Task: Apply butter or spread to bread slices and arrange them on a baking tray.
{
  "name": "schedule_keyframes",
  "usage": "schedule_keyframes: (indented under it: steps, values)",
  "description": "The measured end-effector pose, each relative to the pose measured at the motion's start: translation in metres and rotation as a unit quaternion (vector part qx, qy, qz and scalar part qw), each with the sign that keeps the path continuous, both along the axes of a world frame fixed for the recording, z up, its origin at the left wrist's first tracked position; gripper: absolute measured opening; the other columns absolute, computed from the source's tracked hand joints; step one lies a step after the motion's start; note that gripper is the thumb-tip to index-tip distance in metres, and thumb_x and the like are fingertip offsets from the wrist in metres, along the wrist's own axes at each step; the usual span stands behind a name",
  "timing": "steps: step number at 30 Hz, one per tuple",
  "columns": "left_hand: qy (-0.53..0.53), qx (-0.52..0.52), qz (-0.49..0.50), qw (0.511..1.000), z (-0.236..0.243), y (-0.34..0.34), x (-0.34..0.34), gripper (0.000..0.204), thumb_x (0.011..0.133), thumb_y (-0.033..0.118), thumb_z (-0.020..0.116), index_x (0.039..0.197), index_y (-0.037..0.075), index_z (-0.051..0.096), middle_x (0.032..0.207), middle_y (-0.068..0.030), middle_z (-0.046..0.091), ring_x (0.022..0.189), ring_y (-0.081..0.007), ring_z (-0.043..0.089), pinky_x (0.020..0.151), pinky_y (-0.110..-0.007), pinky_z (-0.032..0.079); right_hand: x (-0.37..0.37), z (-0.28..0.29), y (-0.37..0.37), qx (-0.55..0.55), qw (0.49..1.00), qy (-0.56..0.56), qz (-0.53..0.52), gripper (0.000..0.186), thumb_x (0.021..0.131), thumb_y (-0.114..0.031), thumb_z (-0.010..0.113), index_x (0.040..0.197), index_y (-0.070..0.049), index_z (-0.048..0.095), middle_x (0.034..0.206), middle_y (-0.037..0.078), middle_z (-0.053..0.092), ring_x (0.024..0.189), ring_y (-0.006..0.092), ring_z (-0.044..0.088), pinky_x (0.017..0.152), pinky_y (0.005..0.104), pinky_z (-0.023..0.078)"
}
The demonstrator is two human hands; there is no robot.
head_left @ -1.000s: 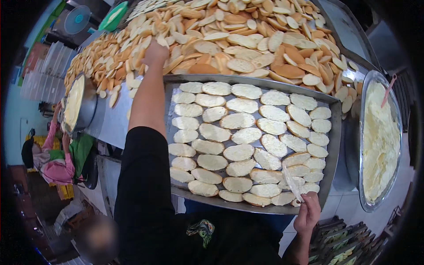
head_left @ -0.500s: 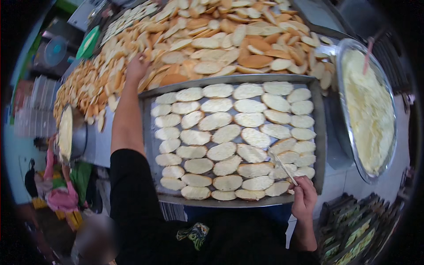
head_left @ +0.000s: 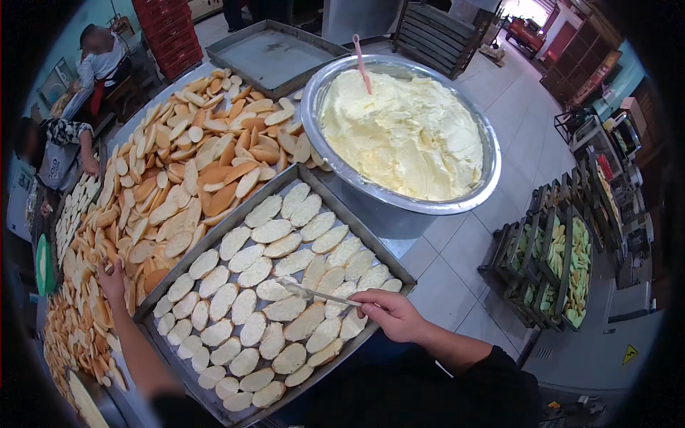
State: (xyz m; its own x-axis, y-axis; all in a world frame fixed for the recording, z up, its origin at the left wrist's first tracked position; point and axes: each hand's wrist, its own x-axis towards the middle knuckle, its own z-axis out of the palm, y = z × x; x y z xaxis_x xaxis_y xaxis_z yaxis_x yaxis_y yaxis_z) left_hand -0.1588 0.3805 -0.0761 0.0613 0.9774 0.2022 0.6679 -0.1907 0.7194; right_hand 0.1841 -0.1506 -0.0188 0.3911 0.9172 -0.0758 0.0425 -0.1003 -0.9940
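Observation:
My right hand is wrapped round the handle of a thin spreading knife, whose pale-smeared blade lies over the bread slices in a metal baking tray. Rows of oval bread slices fill that tray, most with a pale cream coating and a few looking barer and tanner. Over a big heap of loose bread slices, left of the tray, my left hand reaches with its fingers apart; nothing shows in them. Beyond the tray stands a large metal bowl of pale yellow cream, a pink handle sticking up from it.
Another metal tray lies past the heap. A green oval lid or dish and a pot sit at the left. Two people are at the far left. Stacked racks of green-and-yellow pieces stand on the floor at right.
My view has swung to the right, so the tray looks turned and the cream bowl sits more central. My left hand stays over the heap; my right hand keeps the knife above the slices.

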Motion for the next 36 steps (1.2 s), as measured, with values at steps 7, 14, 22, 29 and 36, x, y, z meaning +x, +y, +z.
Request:
schedule_keyframes:
  steps: [7, 14, 22, 29, 36]
  values:
    - [-0.317, -0.164, -0.111, 0.927, 0.064, -0.113, 0.061, 0.045, 0.079, 0.015, 0.058, 0.121, 0.009, 0.041, 0.097, -0.0078, 0.056, 0.092, -0.0152, 0.054, 0.076, -0.027, 0.042, -0.012, -0.002, -0.006, 0.017, 0.998, 0.065, -0.013, 0.028, 0.091, -0.012, 0.042, 0.113, 0.002, 0.050, 0.086, 0.004, 0.055, 0.081, 0.0103, 0.050, 0.075, 0.0241, 0.041]
    - [-0.531, -0.367, -0.335, 0.687, 0.084, -0.257, 0.073, 0.052, 0.076, 0.011, 0.053, 0.125, 0.005, 0.035, 0.112, -0.0131, 0.050, 0.104, -0.0241, 0.050, 0.092, -0.039, 0.040, -0.019, 0.001, -0.007, 0.005, 0.972, 0.229, -0.053, 0.030, 0.091, -0.014, 0.042, 0.116, 0.002, 0.047, 0.081, 0.002, 0.052, 0.075, 0.0082, 0.046, 0.069, 0.0215, 0.039]
    - [-0.651, -0.518, -0.311, 0.459, 0.076, -0.376, 0.134, 0.065, 0.072, 0.017, 0.055, 0.130, 0.005, 0.027, 0.110, -0.0184, 0.048, 0.094, -0.0284, 0.054, 0.077, -0.038, 0.048, -0.030, -0.001, -0.004, 0.087, 0.957, 0.275, -0.038, 0.030, 0.091, -0.013, 0.040, 0.116, 0.003, 0.045, 0.077, 0.005, 0.050, 0.067, 0.0094, 0.043, 0.061, 0.0213, 0.036]
    - [-0.667, -0.552, -0.302, 0.400, 0.067, -0.408, 0.144, 0.051, 0.083, 0.021, 0.053, 0.127, 0.009, 0.029, 0.115, -0.0135, 0.048, 0.101, -0.0257, 0.054, 0.081, -0.037, 0.049, -0.043, 0.005, 0.009, 0.173, 0.979, -0.101, -0.045, 0.024, 0.084, 0.001, 0.048, 0.108, 0.001, 0.052, 0.084, 0.007, 0.052, 0.069, 0.0127, 0.047, 0.062, 0.0240, 0.039]
    - [-0.700, -0.506, -0.298, 0.405, 0.066, -0.410, 0.135, 0.048, 0.086, 0.018, 0.051, 0.127, 0.006, 0.030, 0.120, -0.0119, 0.046, 0.107, -0.0249, 0.051, 0.086, -0.040, 0.047, -0.012, 0.005, 0.003, 0.221, 0.843, -0.490, 0.028, 0.039, 0.065, 0.005, 0.058, 0.101, -0.010, 0.062, 0.079, 0.005, 0.052, 0.069, 0.0190, 0.047, 0.060, 0.0287, 0.037]
